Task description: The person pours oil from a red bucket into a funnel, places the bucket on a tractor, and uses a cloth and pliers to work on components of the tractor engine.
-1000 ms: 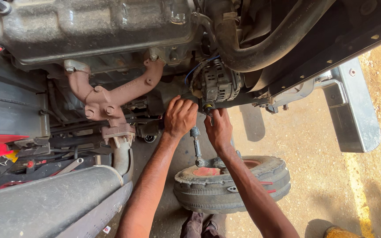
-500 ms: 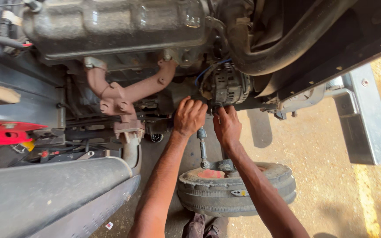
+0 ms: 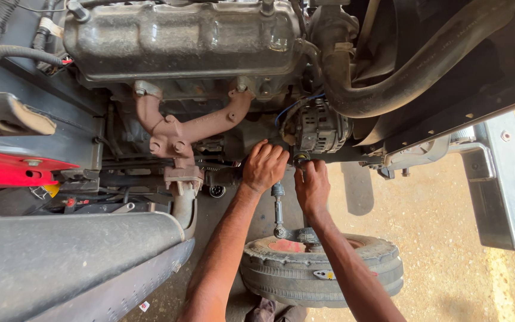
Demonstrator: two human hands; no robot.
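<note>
Both my hands are up at the alternator, sitting at twelve o'clock. Left hand curled against its lower mount, right hand pinching something small there; can't tell what. A slip could skin knuckles on the rusty exhaust manifold.

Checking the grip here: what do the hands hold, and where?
Both the left hand and right hand press at the alternator's underside; whether either holds anything cannot be told.
</note>
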